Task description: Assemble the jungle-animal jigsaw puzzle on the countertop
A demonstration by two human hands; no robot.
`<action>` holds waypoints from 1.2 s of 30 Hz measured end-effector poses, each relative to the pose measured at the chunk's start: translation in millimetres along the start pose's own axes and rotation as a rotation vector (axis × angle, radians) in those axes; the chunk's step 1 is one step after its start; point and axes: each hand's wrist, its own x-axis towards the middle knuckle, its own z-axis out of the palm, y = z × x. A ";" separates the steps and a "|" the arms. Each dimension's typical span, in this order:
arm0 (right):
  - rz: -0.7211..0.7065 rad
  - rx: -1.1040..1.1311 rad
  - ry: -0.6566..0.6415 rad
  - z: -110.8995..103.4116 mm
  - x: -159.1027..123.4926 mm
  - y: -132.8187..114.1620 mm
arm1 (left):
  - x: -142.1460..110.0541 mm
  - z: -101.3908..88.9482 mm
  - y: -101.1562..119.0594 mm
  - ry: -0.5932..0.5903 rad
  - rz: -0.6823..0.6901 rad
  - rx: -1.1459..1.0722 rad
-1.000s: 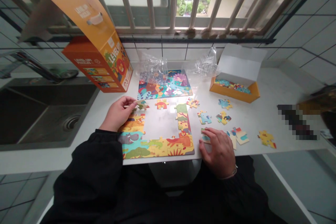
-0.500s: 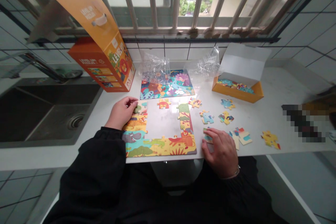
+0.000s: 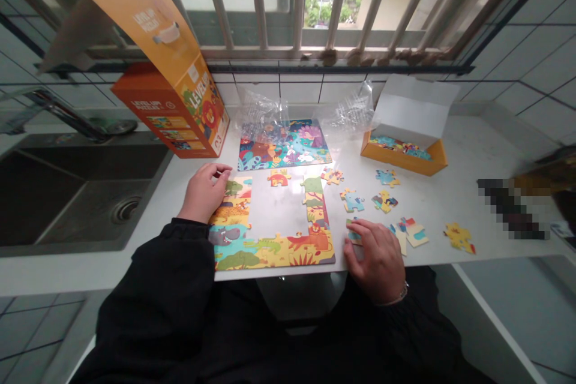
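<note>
Loose black sleeves (image 3: 155, 291) end in gathered cuffs (image 3: 188, 229), with a thin right-wrist bracelet (image 3: 404, 292)

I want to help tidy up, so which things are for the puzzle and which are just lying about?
Seem part of the job:
unfinished puzzle
loose pieces
maybe the small box of pieces

Seem just lying about:
plastic wrappers
tall orange box

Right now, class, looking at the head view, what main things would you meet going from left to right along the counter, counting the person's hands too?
Sink, left hand, partly joined puzzle, right hand, loose yellow puzzle piece.
</note>
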 end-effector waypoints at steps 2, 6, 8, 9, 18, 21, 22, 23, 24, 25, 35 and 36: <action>-0.002 -0.004 0.002 0.2 -0.3 0.1 | -0.7 -1.6 -0.8 0.040 -0.020 0.009; 0.001 -0.009 -0.001 0.9 -1.0 1.3 | -0.9 -1.7 -3.1 -0.009 -0.007 0.026; 0.004 -0.009 -0.001 1.1 -1.0 1.4 | -0.2 -0.3 -4.7 -0.098 0.050 0.041; 0.006 -0.008 0.000 1.1 -1.0 1.3 | 0.3 0.4 -5.5 -0.130 0.076 0.050; 0.019 0.004 0.004 -0.4 1.3 -2.1 | 1.2 0.8 -3.0 -0.129 0.128 0.071; 0.016 0.014 0.013 0.6 1.2 -1.5 | -0.8 -2.2 1.2 -0.020 0.076 0.056; 0.015 0.029 0.026 1.3 0.6 -0.9 | -1.3 -3.0 2.1 0.021 0.062 0.049; 0.015 0.053 0.049 2.0 -0.5 -0.1 | -1.6 -3.6 2.6 0.053 0.056 0.042; 0.016 0.086 0.084 2.8 -1.9 0.8 | -1.6 -3.8 2.7 0.061 0.059 0.039; 0.018 0.126 0.126 3.3 -3.6 1.9 | -1.5 -3.5 2.5 0.038 0.070 0.041; 0.188 0.296 0.291 -9.8 -12.1 13.0 | -1.0 2.3 -1.3 -0.174 -0.040 0.045; 0.199 0.264 0.252 -13.9 -10.3 16.0 | -0.8 1.9 -1.2 -0.162 -0.056 0.036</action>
